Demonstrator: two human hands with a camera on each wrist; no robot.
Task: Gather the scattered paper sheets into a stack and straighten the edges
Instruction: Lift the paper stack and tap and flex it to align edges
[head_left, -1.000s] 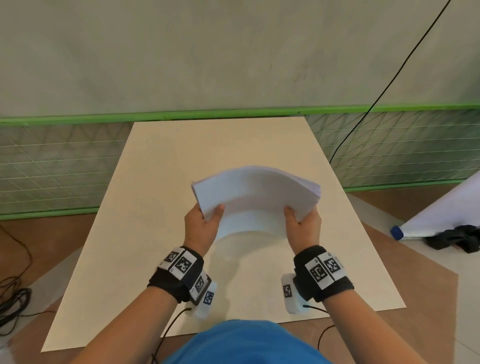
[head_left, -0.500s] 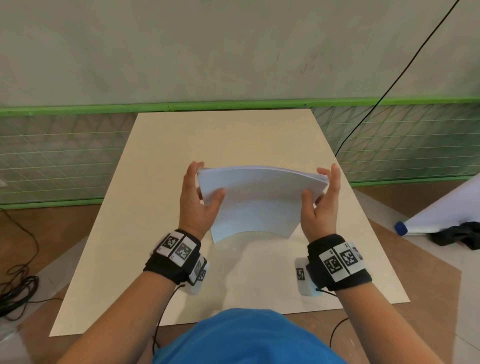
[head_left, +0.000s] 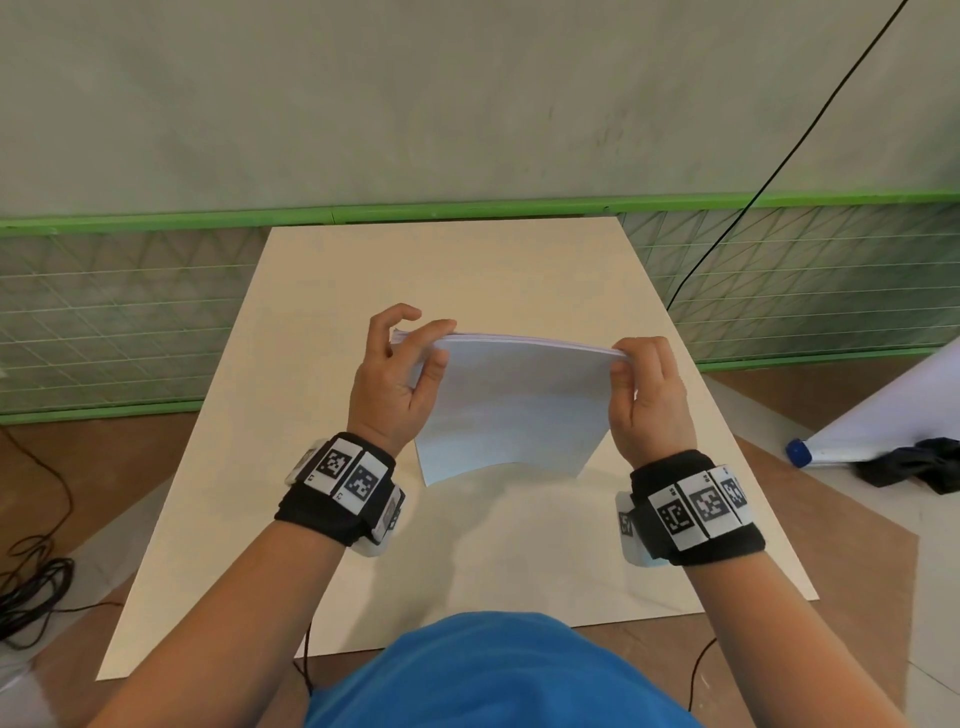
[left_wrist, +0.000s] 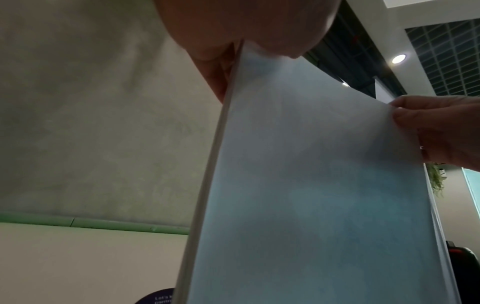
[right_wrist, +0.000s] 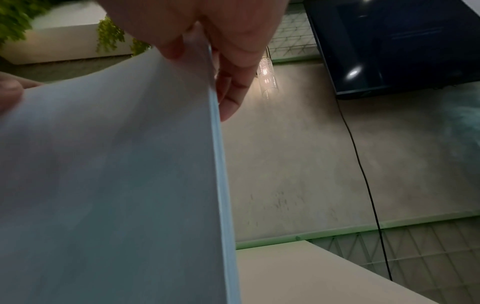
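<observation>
A stack of white paper sheets (head_left: 511, 405) hangs upright above the beige table (head_left: 467, 270), its lower edge bowed just above the tabletop. My left hand (head_left: 402, 353) pinches the stack's upper left corner between thumb and fingers. My right hand (head_left: 641, 374) pinches the upper right corner. In the left wrist view the paper stack (left_wrist: 311, 185) fills the right half, its left edge seen end on below my left hand (left_wrist: 233, 51). In the right wrist view the paper stack (right_wrist: 116, 174) fills the left half, with the fingers (right_wrist: 231, 86) of my right hand (right_wrist: 205, 49) behind it.
The table's far edge meets a green rail (head_left: 156, 223) and mesh fence below a grey wall. A black cable (head_left: 753, 192) hangs at the right. A white roll with a blue cap (head_left: 797, 451) and a dark cloth (head_left: 919, 462) lie on the floor at right. Cables (head_left: 31, 587) lie at the left.
Both hands have moved from the stack's near edge up its sides to the top corners, and the stack has swung from arched and flat to hanging upright.
</observation>
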